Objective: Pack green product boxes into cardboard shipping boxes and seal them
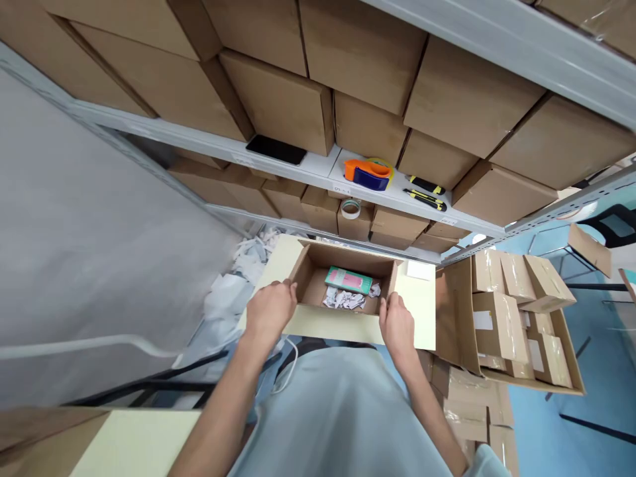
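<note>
An open cardboard box (pixel 312 267) stands in front of me with its flaps spread out. Inside lie a small green and pink packet (pixel 348 279) and crumpled white paper (pixel 344 299). My left hand (pixel 269 309) grips the box's near left corner. My right hand (pixel 396 324) grips the near right corner by the front flap (pixel 334 324).
A metal shelf (pixel 318 169) above carries a black phone (pixel 276 149), an orange and blue tape dispenser (pixel 368 173), two utility knives (pixel 424 191) and many cardboard boxes. A tape roll (pixel 350 209) hangs below. A large carton (pixel 521 324) of taped small boxes stands at right. Crumpled paper (pixel 233 285) lies at left.
</note>
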`<state>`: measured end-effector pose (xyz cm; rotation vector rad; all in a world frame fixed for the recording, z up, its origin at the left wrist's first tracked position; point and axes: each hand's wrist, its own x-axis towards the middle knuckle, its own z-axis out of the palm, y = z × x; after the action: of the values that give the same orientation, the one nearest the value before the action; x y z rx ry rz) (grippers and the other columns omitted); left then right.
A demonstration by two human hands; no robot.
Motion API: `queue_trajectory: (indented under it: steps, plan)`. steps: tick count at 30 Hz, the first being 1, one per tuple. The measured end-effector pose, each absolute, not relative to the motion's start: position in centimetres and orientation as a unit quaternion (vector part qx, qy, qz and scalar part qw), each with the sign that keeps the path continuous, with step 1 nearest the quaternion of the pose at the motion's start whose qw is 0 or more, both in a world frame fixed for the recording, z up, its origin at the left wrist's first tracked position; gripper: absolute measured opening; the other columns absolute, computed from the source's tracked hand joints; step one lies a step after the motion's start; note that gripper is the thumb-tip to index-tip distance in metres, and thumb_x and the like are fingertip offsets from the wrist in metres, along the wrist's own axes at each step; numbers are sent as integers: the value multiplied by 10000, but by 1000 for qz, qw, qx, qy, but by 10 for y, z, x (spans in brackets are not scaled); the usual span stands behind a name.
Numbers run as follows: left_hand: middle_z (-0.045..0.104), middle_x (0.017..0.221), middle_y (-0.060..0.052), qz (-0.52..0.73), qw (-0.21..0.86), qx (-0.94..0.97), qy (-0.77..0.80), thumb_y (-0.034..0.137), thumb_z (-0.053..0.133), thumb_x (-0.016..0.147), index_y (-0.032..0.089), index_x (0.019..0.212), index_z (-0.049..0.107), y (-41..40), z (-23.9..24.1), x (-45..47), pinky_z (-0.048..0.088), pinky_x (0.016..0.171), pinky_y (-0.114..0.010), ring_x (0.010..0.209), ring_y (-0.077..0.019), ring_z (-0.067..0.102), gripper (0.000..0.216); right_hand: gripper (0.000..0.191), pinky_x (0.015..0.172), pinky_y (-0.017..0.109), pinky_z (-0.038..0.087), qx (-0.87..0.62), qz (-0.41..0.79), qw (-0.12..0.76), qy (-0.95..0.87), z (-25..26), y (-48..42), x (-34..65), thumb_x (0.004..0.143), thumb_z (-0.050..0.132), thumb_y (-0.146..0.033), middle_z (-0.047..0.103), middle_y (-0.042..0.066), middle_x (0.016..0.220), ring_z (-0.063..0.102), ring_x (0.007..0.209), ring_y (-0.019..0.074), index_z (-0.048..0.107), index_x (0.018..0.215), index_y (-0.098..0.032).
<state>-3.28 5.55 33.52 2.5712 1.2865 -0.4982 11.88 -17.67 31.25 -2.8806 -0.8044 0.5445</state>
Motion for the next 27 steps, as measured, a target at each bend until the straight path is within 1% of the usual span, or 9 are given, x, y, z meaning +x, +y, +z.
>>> queue_trajectory:
  steps: [3, 6, 10, 13, 16, 18, 21, 24, 27]
  plan:
    - [809, 1116, -259, -154, 105, 903, 388, 393, 287, 1138, 67, 1205, 790, 63, 326, -35, 583, 877, -430, 1062, -389, 786, 603, 321, 717, 289, 485, -950, 169, 86, -247, 306, -175, 120, 1209, 387, -323, 728, 132, 1234, 774, 937, 225, 673, 1235, -180]
    - [796, 1138, -237, -127, 123, 931, 320, 513, 391, 1130, 112, 1138, 808, 72, 319, -45, 571, 968, -433, 1161, -395, 736, 578, 380, 927, 338, 577, -915, 220, 206, -269, 296, -186, 126, 1180, 472, -464, 736, 124, 1342, 780, 1100, 248, 745, 1296, -226]
    - [751, 1266, -153, -146, 213, 932, 255, 646, 593, 1051, 209, 1184, 798, 96, 311, -62, 572, 921, -393, 1106, -343, 747, 501, 718, 1120, 459, 586, -828, 363, 334, -265, 282, -200, 132, 872, 844, -727, 689, 168, 1551, 725, 1341, 365, 787, 1381, -223]
    - [739, 1328, -99, -160, 265, 924, 226, 704, 715, 969, 263, 1205, 784, 121, 300, -65, 569, 893, -364, 1085, -315, 768, 505, 841, 1128, 534, 577, -861, 336, 308, -224, 274, -198, 133, 794, 871, -805, 783, 185, 1371, 743, 1280, 399, 772, 1373, -203]
    - [771, 1295, -105, -147, 283, 924, 212, 677, 723, 984, 266, 1286, 770, 137, 285, -54, 575, 906, -370, 1117, -338, 776, 513, 873, 1072, 555, 589, -925, 203, 243, -213, 263, -187, 133, 821, 823, -847, 786, 202, 1231, 743, 1175, 403, 719, 1364, -172]
    - [797, 1228, -146, -136, 280, 923, 226, 612, 692, 1031, 229, 1467, 691, 139, 273, -43, 589, 909, -392, 1101, -365, 784, 579, 981, 1079, 583, 578, -951, 124, 202, -196, 252, -176, 131, 870, 750, -873, 736, 261, 1294, 710, 1235, 441, 619, 1484, -119]
    - [760, 1309, -267, -62, 262, 930, 251, 522, 726, 1031, 105, 1703, 433, 136, 255, -30, 601, 1004, -467, 1244, -437, 742, 843, 1248, 1139, 608, 546, -967, 75, 178, -167, 234, -163, 128, 929, 652, -889, 564, 387, 1537, 599, 1454, 503, 252, 1728, -18]
    - [437, 1689, -399, 67, 252, 938, 229, 493, 825, 960, 63, 1775, 242, 135, 241, -24, 530, 1173, -582, 1590, -529, 460, 1091, 1436, 1191, 583, 521, -967, 53, 167, -185, 225, -159, 128, 904, 676, -899, 266, 435, 1752, 436, 1619, 517, -47, 1778, -19]
    - [208, 1830, -347, 125, 272, 938, 175, 456, 875, 920, 148, 1799, 190, 142, 230, -23, 461, 1252, -641, 1700, -534, 256, 1156, 1508, 1176, 574, 536, -962, 40, 162, -214, 226, -160, 136, 864, 721, -906, 56, 427, 1818, 395, 1644, 532, -114, 1786, -53]
